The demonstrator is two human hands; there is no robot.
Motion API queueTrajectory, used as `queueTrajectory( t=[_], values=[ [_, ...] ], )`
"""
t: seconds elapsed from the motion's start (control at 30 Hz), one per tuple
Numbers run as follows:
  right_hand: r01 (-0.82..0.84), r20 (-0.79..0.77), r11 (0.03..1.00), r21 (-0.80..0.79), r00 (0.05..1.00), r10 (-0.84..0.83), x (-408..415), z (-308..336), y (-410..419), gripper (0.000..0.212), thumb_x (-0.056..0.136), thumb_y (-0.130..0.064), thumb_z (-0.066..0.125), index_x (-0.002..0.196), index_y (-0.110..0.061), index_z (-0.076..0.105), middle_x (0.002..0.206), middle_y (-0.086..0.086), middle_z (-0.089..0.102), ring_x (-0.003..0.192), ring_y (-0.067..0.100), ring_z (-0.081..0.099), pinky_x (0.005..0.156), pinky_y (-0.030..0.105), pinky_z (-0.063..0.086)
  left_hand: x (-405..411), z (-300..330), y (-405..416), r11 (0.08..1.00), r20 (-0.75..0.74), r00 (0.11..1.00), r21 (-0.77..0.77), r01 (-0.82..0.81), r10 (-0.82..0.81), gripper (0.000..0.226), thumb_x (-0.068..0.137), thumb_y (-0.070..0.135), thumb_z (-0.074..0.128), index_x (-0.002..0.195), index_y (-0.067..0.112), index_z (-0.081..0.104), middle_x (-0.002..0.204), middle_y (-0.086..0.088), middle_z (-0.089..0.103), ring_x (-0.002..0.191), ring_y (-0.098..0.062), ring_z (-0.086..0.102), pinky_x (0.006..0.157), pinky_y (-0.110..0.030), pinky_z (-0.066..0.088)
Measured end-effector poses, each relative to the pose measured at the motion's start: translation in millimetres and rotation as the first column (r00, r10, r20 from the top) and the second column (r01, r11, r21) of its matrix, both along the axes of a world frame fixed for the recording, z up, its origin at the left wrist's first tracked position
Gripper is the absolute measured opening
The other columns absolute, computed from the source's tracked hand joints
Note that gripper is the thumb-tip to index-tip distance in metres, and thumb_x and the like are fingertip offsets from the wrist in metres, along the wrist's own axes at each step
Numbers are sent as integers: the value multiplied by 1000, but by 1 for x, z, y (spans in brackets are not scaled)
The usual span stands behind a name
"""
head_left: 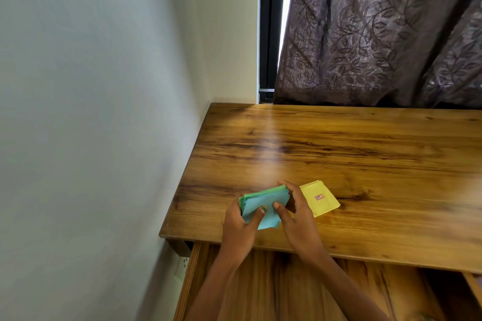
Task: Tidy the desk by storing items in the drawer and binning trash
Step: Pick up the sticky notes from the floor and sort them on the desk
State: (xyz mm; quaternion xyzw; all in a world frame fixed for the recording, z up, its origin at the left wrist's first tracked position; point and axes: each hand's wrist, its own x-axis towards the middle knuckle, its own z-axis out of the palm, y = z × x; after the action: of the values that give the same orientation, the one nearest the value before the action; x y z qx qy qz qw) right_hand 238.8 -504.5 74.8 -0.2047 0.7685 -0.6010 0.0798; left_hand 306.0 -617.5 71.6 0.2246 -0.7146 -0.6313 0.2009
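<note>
Both hands, left hand (238, 221) and right hand (294, 212), grip the blue-green paper stack (263, 203) (yellow pad (320, 198) beside it), probably squaring it for the open drawer (260, 281) beneath the table (339, 151).

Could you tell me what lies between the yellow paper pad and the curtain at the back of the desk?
Nothing: in the head view, only bare desk top lies between the yellow pad and the curtain.

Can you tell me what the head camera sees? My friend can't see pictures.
Two hands, left hand and right hand, hold a blue and green paper stack over a wooden desk. Yellow paper lies beside it, and the drawer below is open.
</note>
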Motion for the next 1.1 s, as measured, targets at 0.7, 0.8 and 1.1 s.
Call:
queueTrajectory(
  t=[0.7, 0.8, 1.1],
  values=[
    [223, 441, 967, -123, 885, -148, 23, -5, -16, 27, 94, -47, 36, 111, -27, 36, 96, -3, 52, 86, 3, 50, 64, 14, 38, -14, -13, 31, 962, 29, 987, 222, -158, 155, 18, 99, 29, 44, 110, 23, 56, 97, 0, 58, 84, -8, 56, 58, -9, 46],
    [287, 465, 952, -106, 860, -208, 22, -6, -20, 27, 95, -46, 40, 109, -23, 43, 91, -3, 52, 82, 4, 50, 63, 16, 39, -13, -13, 34, 964, 34, 987, 212, -163, 159, 19, 99, 26, 43, 109, 15, 55, 96, -6, 59, 82, -11, 58, 57, -13, 48],
    [164, 441, 969, -186, 895, -67, 25, -3, -15, 25, 95, -47, 32, 114, -31, 34, 103, -4, 52, 95, 5, 51, 72, 15, 41, -8, -37, 41, 984, -33, 990, 113, -135, 139, 87, 63, 89, 40, 118, 22, 40, 110, -9, 55, 100, -19, 59, 75, -26, 53]
  ],
)
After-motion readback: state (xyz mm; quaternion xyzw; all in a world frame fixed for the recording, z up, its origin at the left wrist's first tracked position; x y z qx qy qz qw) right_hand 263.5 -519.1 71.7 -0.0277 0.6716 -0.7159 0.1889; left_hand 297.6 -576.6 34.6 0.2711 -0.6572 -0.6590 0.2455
